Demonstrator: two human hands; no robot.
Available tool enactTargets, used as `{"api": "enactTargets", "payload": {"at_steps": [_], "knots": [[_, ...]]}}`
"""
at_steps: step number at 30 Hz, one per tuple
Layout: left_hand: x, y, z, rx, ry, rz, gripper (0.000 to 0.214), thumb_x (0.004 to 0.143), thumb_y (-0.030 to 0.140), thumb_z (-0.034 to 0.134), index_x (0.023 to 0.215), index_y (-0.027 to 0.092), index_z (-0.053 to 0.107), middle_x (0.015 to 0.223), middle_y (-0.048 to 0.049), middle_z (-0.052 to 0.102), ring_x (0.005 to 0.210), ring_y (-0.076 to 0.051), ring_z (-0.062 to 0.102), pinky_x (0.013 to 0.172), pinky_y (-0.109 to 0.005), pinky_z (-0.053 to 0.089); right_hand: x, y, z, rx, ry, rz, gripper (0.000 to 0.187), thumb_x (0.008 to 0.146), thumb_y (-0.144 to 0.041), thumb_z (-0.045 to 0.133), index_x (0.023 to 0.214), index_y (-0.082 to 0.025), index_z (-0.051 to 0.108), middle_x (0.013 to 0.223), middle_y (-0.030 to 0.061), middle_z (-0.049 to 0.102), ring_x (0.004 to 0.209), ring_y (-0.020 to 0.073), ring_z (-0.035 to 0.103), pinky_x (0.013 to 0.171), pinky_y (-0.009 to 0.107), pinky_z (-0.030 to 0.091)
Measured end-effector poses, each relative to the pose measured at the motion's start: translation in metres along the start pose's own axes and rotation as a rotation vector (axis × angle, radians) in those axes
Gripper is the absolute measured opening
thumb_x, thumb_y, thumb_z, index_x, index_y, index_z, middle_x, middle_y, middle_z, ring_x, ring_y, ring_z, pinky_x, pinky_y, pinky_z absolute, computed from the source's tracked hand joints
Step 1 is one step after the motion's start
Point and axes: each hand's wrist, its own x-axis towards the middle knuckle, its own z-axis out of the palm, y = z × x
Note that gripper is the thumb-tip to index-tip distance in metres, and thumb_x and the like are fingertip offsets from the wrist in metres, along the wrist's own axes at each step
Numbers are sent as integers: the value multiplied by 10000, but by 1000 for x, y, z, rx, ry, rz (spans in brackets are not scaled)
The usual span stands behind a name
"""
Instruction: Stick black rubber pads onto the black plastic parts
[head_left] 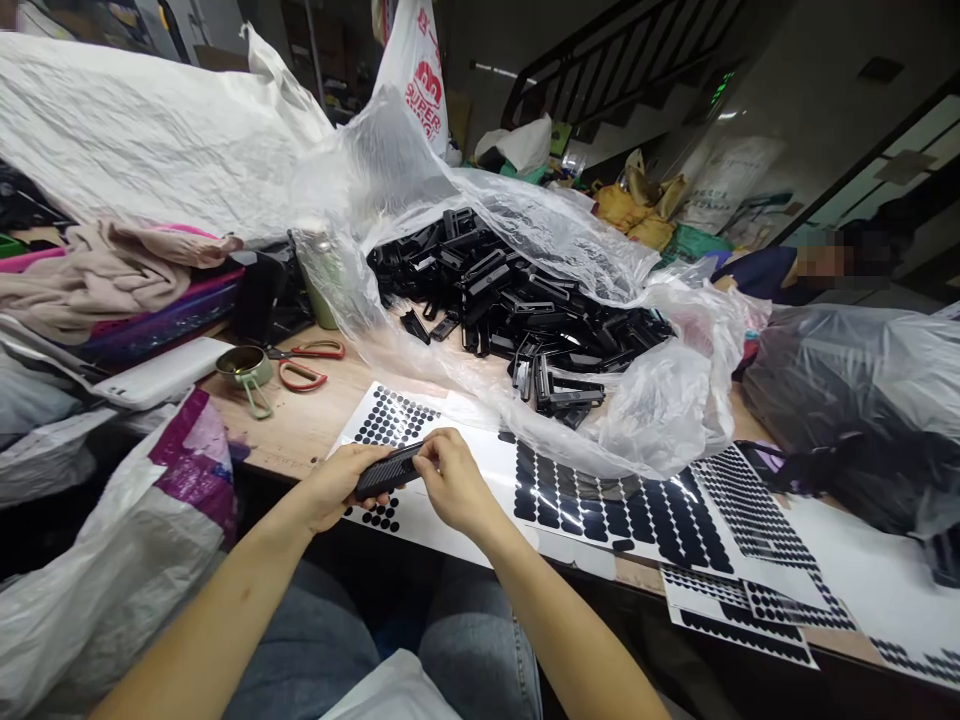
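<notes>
My left hand [339,487] grips a long black plastic part [386,470] from below, just above the table's near edge. My right hand [450,482] pinches at the right end of the same part, fingers pressed together on its top. Under both hands lies a white sheet of round black sticker dots [390,418], partly used. A big pile of the same black plastic parts [517,300] spills from a clear plastic bag [660,400] in the table's middle.
More sticker sheets [675,520] cover the wooden table [300,425] to the right. Red-handled scissors [304,362], a small metal cup [246,367] and a white flat box [161,372] sit at left. Bags and cloth pile up around; a person sits far right.
</notes>
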Motion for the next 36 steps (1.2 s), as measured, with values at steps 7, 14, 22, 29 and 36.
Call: {"api": "enactTargets", "payload": {"at_steps": [7,14,22,29,36], "knots": [[3,-3,11,34,-70,20,366,753,434,542,793,83,641,661,-75,654,431,-110,547,332,-172,322,-11,3,-9,-12,35,40,108,813,-163,456,712,-200,465,969,58,491,952,188,470,883,365,385],[6,-4,28,40,-138,17,348,761,438,536,783,112,655,662,-74,653,439,-113,541,354,-184,331,-24,5,-17,-54,79,40,120,818,-153,443,710,-202,461,963,63,497,956,194,475,869,368,393],[12,-11,34,69,-98,-55,348,754,437,531,768,104,630,658,-90,667,419,-103,518,358,-185,328,-14,52,-30,-273,351,273,158,837,-300,462,909,-172,521,967,114,551,897,233,526,788,363,420],[19,-22,32,81,-98,-83,394,740,466,553,811,86,628,676,-94,662,439,-112,521,355,-189,329,22,111,-57,-451,436,605,238,770,-234,528,962,-101,577,1097,246,543,1044,345,507,808,423,388],[21,-21,34,78,-117,-103,393,729,483,568,819,106,631,699,-87,666,452,-112,530,363,-187,333,24,119,-56,-379,482,594,175,769,-198,496,884,-129,607,1007,240,588,946,327,569,744,412,395]]}}
